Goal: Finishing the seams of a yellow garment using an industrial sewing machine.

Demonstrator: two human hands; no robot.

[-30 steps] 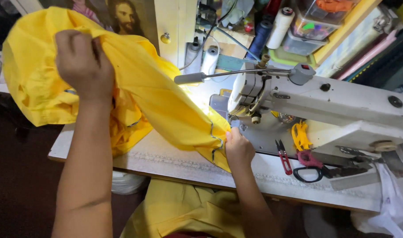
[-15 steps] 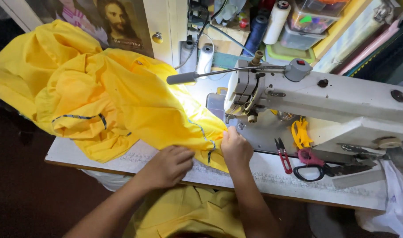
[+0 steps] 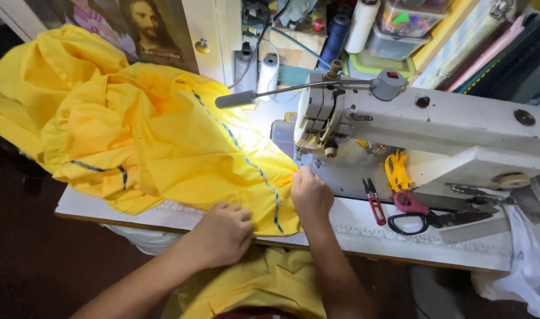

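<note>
A large bright yellow garment (image 3: 134,130) with a dark stitched seam is piled over the left half of the sewing table (image 3: 376,233). My left hand (image 3: 223,230) rests on the garment's front edge near the table's rim, fingers curled onto the cloth. My right hand (image 3: 309,194) pinches the garment's right edge just in front of the needle area of the white sewing machine (image 3: 423,130). More yellow cloth (image 3: 252,289) lies in my lap below the table.
Red thread snips (image 3: 374,202) and black-handled scissors (image 3: 423,221) lie on the machine bed to the right, by a yellow tape (image 3: 397,171). Thread cones (image 3: 269,74), boxes and a flexible lamp (image 3: 240,98) stand behind. A white plastic bag (image 3: 518,266) hangs at the right.
My left hand came down from holding the garment high and now sits on the cloth at the table's front edge. The garment has settled onto the table. My right hand stayed by the needle.
</note>
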